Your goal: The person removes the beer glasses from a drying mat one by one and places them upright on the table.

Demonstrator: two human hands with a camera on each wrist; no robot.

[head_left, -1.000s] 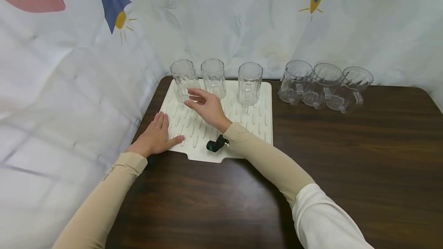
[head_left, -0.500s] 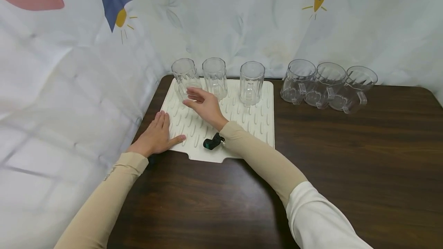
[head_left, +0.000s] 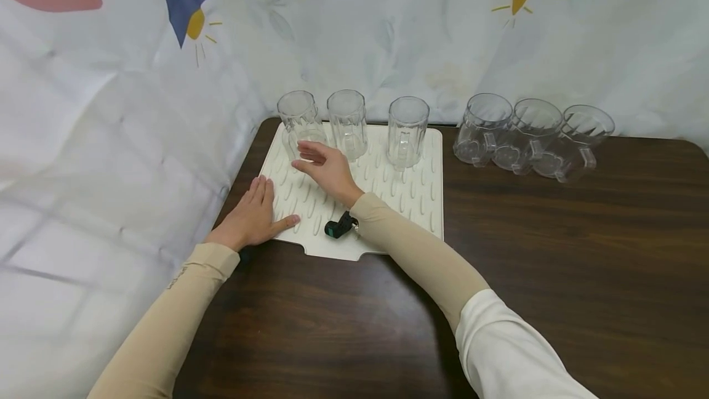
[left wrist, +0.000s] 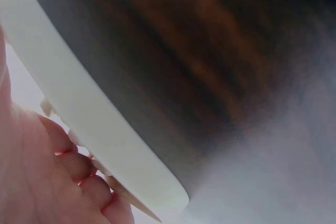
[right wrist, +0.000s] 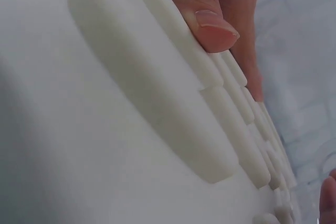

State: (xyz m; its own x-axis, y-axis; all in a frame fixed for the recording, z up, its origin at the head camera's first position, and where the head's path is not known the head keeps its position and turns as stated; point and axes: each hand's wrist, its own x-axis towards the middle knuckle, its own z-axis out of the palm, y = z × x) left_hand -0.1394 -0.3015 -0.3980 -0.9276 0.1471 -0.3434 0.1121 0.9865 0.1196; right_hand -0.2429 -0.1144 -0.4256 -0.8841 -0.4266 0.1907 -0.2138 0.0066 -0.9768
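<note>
My left hand (head_left: pixel 247 217) lies with fingers stretched along the left edge of a cream ridged drying mat (head_left: pixel 382 214), thumb spread over its front left corner. In the left wrist view, its fingertips (left wrist: pixel 94 190) sit beside the mat's pale edge. Over the mat's left part, my right hand (head_left: pixel 327 171) has loosely bent fingers and a gap between thumb and forefinger. It is right in front of the leftmost clear mug (head_left: pixel 298 112); contact cannot be made out. A second clear mug (head_left: pixel 347 119) and a third clear mug (head_left: pixel 408 131) stand along the mat's rear.
To the right of the mat, a row of clear handled mugs has a near one (head_left: pixel 482 131), a middle one (head_left: pixel 528 137) and a far one (head_left: pixel 576 143) on the dark wooden table (head_left: pixel 554 263). White patterned sheets (head_left: pixel 365 29) hang behind and at the left.
The whole scene has shifted slightly in the head view as the camera moved. Both hands and the mugs keep almost the same places relative to the mat.
</note>
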